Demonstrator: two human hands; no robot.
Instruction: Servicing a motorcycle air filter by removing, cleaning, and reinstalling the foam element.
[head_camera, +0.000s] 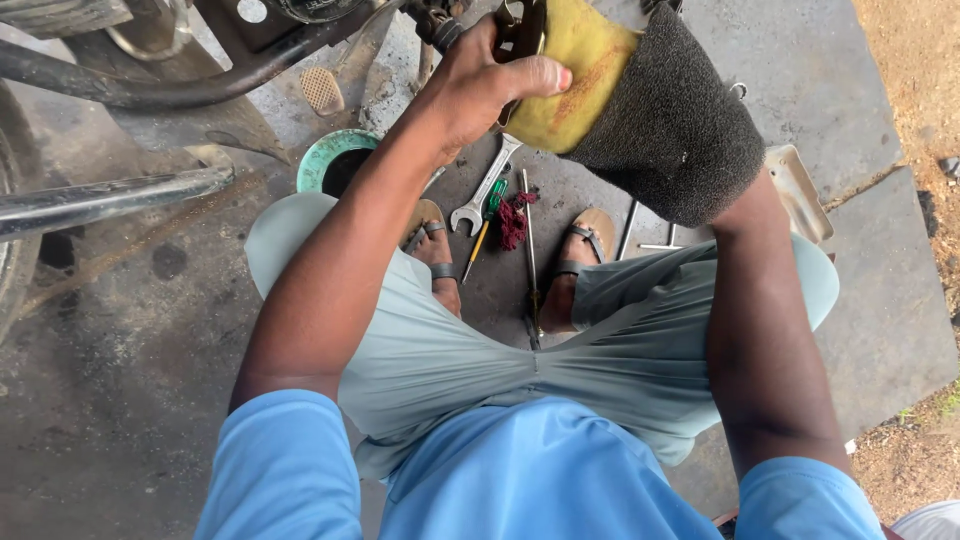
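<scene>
My left hand (480, 85) grips the yellow end of a foam air filter (640, 100), thumb pressed on its yellowed foam. The filter's other end is dark grey foam and hangs above my knees. My right hand is hidden behind that dark foam; only my right forearm (765, 330) shows, reaching up to the filter. A metal bracket sits at the filter's top edge by my left fingers.
A motorcycle frame (150, 95) and footrest bar fill the upper left. On the concrete between my sandalled feet lie a spanner (485, 190), a green-handled screwdriver (487, 215), a red rag (513, 222) and a long rod. A green-rimmed bowl (335, 160) and a metal tray (800, 190) stand nearby.
</scene>
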